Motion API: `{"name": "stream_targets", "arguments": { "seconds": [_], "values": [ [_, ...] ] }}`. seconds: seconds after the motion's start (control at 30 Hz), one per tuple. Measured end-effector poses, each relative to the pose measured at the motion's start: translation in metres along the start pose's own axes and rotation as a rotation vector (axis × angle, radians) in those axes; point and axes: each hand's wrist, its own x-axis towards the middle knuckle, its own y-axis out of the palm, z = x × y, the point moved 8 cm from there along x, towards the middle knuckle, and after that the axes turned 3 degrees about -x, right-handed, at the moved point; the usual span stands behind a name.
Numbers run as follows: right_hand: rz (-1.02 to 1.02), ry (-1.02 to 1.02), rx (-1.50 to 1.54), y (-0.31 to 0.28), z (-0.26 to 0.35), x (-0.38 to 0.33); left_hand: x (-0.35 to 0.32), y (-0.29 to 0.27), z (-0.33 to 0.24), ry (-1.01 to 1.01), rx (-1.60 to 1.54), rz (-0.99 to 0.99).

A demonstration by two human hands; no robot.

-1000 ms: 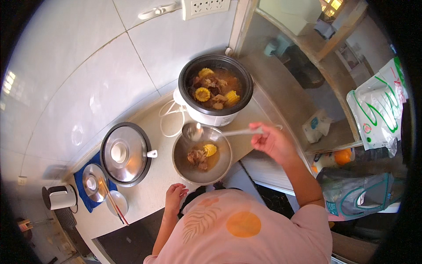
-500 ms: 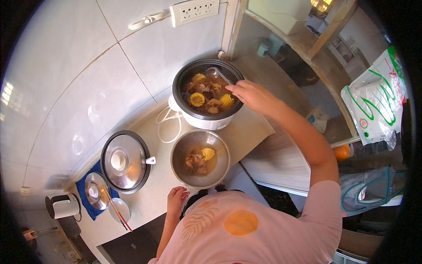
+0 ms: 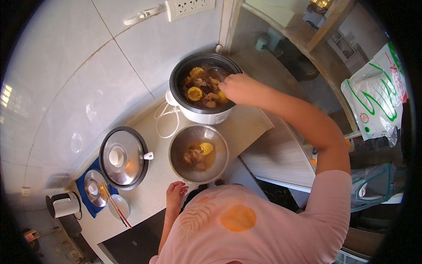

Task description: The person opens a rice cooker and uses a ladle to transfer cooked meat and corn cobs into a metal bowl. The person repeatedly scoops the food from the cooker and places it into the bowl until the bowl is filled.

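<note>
My right hand [image 3: 239, 90] grips the handle of a ladle [image 3: 217, 73] over the right rim of an electric cooker [image 3: 211, 118]. The cooker has a white body and black inner pot, filled with brown broth, meat chunks and corn pieces [image 3: 194, 93]. The ladle's head is partly sunk in the broth. In front of the cooker stands a steel bowl [image 3: 176, 165] holding some meat [image 3: 195, 159], a piece of corn [image 3: 205, 148] and a little broth. Just off the bowl's near left side, at the counter edge, my left hand [image 3: 176, 193] has loosely bent fingers and holds nothing.
A metal lid with black rim [image 3: 134, 143] lies left of the bowl. Beyond it are a smaller lid [image 3: 94, 200], a blue cloth [image 3: 91, 210], chopsticks [image 3: 115, 204] on a white bowl [image 3: 123, 207], and a kettle [image 3: 63, 204]. A white cord [image 3: 159, 132] loops beside the cooker.
My right hand has shifted left and slightly up, tipping the ladle's handle more upright. My right elbow has swung outward. My left hand stays by the steel bowl.
</note>
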Motion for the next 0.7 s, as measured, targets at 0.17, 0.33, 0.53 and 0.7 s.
{"name": "stream_targets", "arguments": {
  "seconds": [0.17,0.33,0.53,0.7],
  "values": [
    [0.174,0.025,0.15,-0.01,0.003,0.011,-0.007,0.003,-0.003,-0.016,-0.008,-0.005],
    [0.022,0.121,0.381,-0.016,-0.039,0.006,-0.007,-0.003,0.001,-0.01,-0.024,-0.005],
    [0.165,0.075,0.276,0.011,-0.02,0.003,-0.008,0.003,0.001,-0.033,-0.006,-0.006],
    [0.116,0.29,0.695,0.004,-0.059,0.004,-0.004,0.001,-0.001,-0.007,-0.029,-0.013]
  ]
}}
